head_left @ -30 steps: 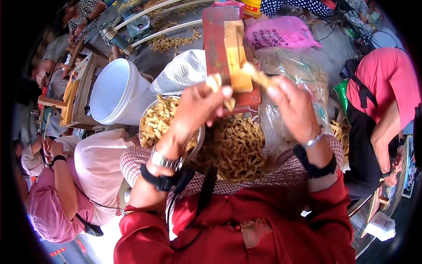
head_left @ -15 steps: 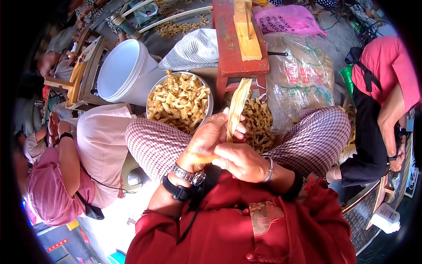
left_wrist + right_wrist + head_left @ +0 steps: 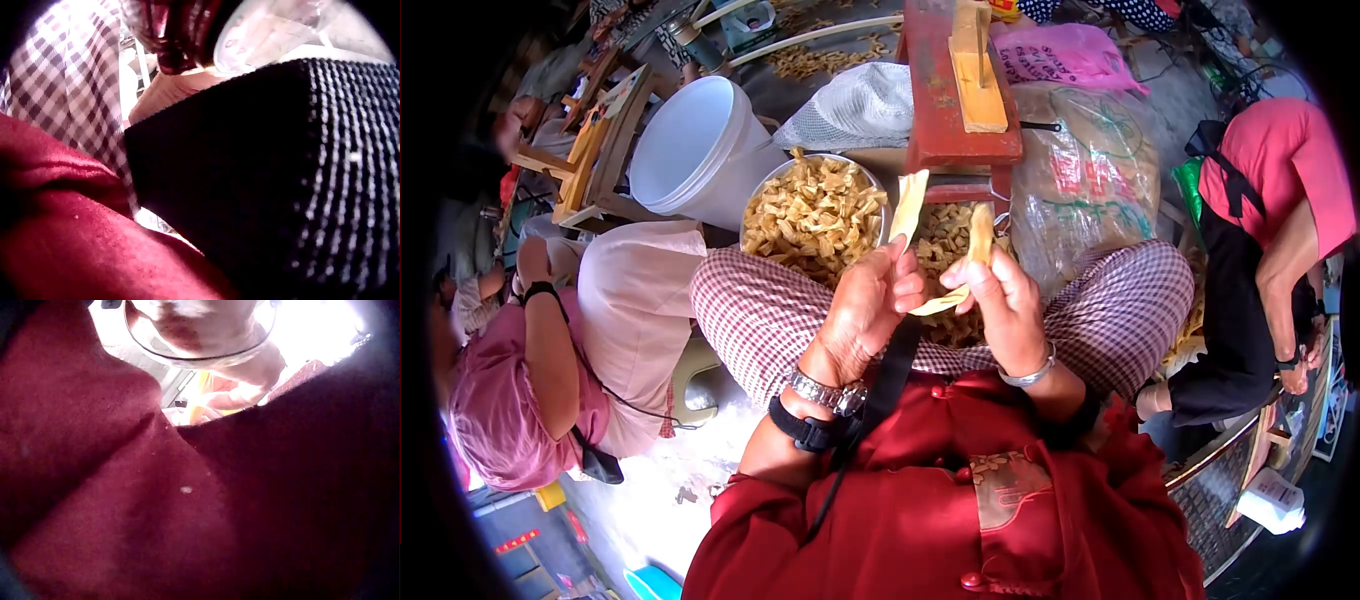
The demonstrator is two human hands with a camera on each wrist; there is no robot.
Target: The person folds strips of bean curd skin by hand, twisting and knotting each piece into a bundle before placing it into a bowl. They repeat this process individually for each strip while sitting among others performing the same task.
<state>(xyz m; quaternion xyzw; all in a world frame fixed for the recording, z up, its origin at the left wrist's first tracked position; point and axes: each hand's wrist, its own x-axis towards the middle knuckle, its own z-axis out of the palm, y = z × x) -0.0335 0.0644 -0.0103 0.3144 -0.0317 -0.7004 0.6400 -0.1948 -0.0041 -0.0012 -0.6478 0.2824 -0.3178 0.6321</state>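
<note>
Left hand (image 3: 867, 309) curled round a pale strip (image 3: 909, 208), its upper end above the fingers.

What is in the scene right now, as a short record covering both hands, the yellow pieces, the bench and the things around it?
left hand: grips a pale yellow strip, its end pointing up
right hand: pinches a yellow strip
bowl: heaped with folded yellow pieces
between the knees: more pieces, partly hidden by the hands
red bench: wooden block on top
left of bench: white bucket
right of bench: clear plastic bag, pink bag
</note>
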